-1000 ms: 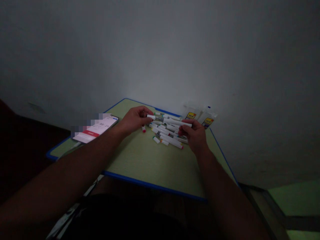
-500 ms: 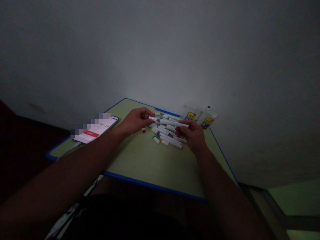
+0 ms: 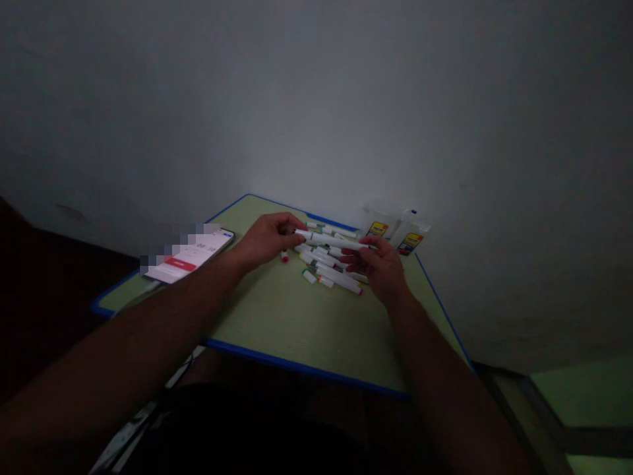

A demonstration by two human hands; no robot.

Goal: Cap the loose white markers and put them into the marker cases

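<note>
A white marker [image 3: 333, 241] is held level above the pile, spanning the space between my two hands. My left hand [image 3: 270, 239] pinches its capped left end, where a dark tip shows. Thumb and forefinger of my right hand [image 3: 380, 264] are closed at the other end, while the remaining fingers reach out below. Beneath lie several white markers [image 3: 341, 278] with coloured ends. Loose caps lie close by: a green-ended cap [image 3: 309, 276], an orange-ended cap [image 3: 325, 282] and a red-ended cap [image 3: 284, 256].
The pale table [image 3: 297, 330] has a blue edge and stands against a grey wall [image 3: 316, 119]. A phone [image 3: 188, 257] with a lit screen and a cable lies at the left. Clear plastic cases [image 3: 411, 239] with yellow labels stand at the back right, a marker upright in one.
The cap in my left hand and the marker body have come together, so the grey gap between them has narrowed. My right hand has shifted slightly left, its lower fingers straighter.
</note>
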